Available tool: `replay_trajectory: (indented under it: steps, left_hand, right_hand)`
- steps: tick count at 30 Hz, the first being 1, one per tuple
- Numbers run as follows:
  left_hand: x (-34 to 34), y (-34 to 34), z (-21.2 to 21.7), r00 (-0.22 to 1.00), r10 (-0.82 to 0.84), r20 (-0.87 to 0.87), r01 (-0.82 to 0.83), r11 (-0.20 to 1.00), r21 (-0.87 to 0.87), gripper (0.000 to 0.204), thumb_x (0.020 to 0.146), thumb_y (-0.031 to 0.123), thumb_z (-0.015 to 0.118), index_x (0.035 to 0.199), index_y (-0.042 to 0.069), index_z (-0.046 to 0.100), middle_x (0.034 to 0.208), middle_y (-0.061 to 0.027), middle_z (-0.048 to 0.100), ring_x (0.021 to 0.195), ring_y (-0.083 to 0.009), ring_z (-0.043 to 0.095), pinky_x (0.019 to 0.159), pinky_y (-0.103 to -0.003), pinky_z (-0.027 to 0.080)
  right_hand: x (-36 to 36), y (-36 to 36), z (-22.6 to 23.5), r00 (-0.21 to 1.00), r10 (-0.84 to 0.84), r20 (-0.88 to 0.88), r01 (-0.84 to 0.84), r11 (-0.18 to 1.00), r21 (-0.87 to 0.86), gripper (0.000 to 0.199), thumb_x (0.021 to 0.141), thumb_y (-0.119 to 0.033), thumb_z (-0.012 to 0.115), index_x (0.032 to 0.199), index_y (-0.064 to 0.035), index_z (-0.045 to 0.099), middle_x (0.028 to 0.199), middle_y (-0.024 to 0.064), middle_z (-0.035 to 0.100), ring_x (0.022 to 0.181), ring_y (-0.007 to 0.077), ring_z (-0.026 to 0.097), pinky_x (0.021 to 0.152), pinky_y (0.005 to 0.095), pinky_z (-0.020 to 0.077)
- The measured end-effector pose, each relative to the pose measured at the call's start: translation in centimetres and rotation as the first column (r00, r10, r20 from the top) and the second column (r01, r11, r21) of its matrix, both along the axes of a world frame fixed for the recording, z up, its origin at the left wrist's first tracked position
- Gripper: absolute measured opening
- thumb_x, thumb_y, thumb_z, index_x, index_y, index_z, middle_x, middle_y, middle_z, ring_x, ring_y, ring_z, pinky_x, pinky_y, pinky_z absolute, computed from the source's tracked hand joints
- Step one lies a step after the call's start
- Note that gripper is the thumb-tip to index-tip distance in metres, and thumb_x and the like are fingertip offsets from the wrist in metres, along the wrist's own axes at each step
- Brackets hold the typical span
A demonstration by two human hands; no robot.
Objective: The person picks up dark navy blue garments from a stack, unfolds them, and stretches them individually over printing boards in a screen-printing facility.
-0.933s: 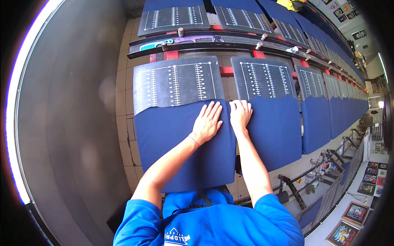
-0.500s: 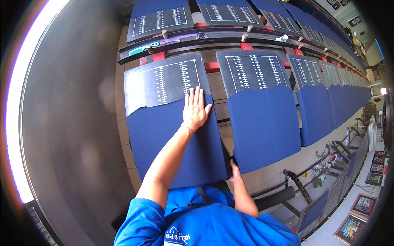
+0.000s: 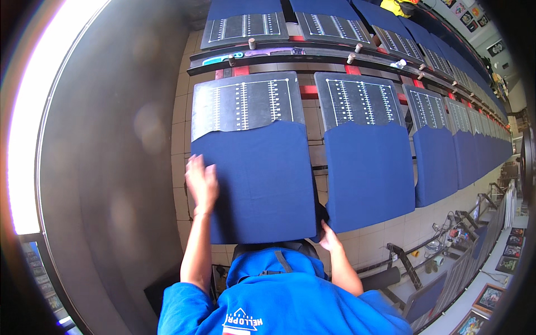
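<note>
A navy blue fabric piece (image 3: 259, 178) lies flat over the lower part of the nearest dark board (image 3: 245, 103), whose bare upper end carries white ruler marks. At the fabric's left edge is my left hand (image 3: 202, 183), slightly blurred, its fingers apart and holding nothing. My right hand (image 3: 328, 237) is at the fabric's lower right corner, closed on its edge, with some fingers hidden beneath. Dark cloth hangs at that side, in the gap before the neighbouring board (image 3: 360, 103), which bears a similar navy fabric piece (image 3: 368, 173).
More fabric-covered boards run away to the right, with another row beyond a black rail (image 3: 329, 58) with metal knobs. A teal-handled tool (image 3: 223, 58) and a purple one (image 3: 268, 52) lie in the rail. A dark wall (image 3: 117, 139) stands left; framed pictures (image 3: 491, 296) are at lower right.
My left hand has left the fabric's upper right edge and moved left and nearer, to the left edge. My right hand stays at the lower right corner. The view has shifted slightly.
</note>
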State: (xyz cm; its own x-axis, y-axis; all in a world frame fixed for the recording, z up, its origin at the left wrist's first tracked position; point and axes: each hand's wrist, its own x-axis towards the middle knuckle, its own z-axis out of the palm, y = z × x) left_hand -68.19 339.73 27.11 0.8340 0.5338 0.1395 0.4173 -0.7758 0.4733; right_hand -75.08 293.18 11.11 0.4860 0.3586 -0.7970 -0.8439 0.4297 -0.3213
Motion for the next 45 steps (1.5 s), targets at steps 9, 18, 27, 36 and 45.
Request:
replay_trajectory:
  steps: [9, 18, 27, 36, 45]
  left_hand:
    - [-22.9, 4.0, -12.6, 0.968, 0.086, -0.237, -0.219, -0.182, -0.959, 0.063, 0.102, 0.054, 0.043, 0.137, 0.003, 0.052, 0.132, -0.0110, 0.061, 0.121, -0.0223, 0.057, 0.101, -0.039, 0.045]
    - [-24.6, 9.5, -13.2, 0.942, 0.320, -0.099, -0.064, -0.118, -0.991, 0.039, 0.103, 0.036, 0.053, 0.120, 0.003, 0.062, 0.115, -0.0096, 0.069, 0.103, -0.0185, 0.066, 0.092, -0.036, 0.053]
    - [-25.6, 8.0, -14.1, 0.934, 0.334, -0.125, -0.100, -0.089, -0.991, 0.041, 0.102, 0.036, 0.054, 0.124, 0.001, 0.059, 0.117, -0.0091, 0.068, 0.106, -0.0176, 0.065, 0.094, -0.034, 0.051]
    - [-9.9, 9.8, -12.4, 0.974, 0.045, -0.224, -0.206, -0.245, -0.947, 0.083, 0.098, 0.068, 0.030, 0.154, 0.007, 0.030, 0.155, -0.0129, 0.037, 0.140, -0.0289, 0.039, 0.116, -0.045, 0.033]
    - [1.9, 16.5, -12.2, 0.938, 0.347, 0.010, 0.039, -0.076, -0.996, 0.040, 0.101, 0.037, 0.056, 0.124, 0.004, 0.060, 0.118, -0.0082, 0.067, 0.106, -0.0199, 0.064, 0.095, -0.035, 0.051]
  right_hand:
    - [-1.1, 0.6, 1.5, 0.997, -0.015, 0.081, 0.006, 0.994, 0.106, 0.049, 0.107, -0.033, 0.035, 0.140, 0.0014, 0.045, 0.139, 0.0152, 0.055, 0.128, 0.0266, 0.054, 0.112, 0.0411, 0.0417]
    - [-3.0, 0.3, 2.4, 0.987, -0.118, 0.112, 0.109, 0.991, 0.078, 0.050, 0.108, -0.029, 0.035, 0.146, 0.0020, 0.035, 0.148, 0.0170, 0.046, 0.137, 0.0295, 0.044, 0.119, 0.0449, 0.0308]
    - [-2.6, -1.6, 1.3, 0.994, 0.010, 0.104, 0.003, 0.992, -0.126, 0.055, 0.101, -0.039, 0.051, 0.145, -0.0062, 0.043, 0.144, 0.0085, 0.051, 0.128, 0.0261, 0.052, 0.105, 0.0432, 0.0393]
    - [6.6, 5.7, 4.1, 0.926, 0.348, 0.146, -0.262, 0.872, -0.414, 0.070, 0.101, -0.058, 0.038, 0.148, -0.0061, 0.042, 0.143, 0.0148, 0.051, 0.133, 0.0241, 0.044, 0.108, 0.0414, 0.0379]
    - [24.6, 14.8, 6.7, 0.946, 0.258, 0.196, -0.146, 0.880, -0.453, 0.059, 0.101, -0.048, 0.045, 0.137, -0.0023, 0.054, 0.135, 0.0150, 0.057, 0.124, 0.0291, 0.052, 0.108, 0.0386, 0.0390]
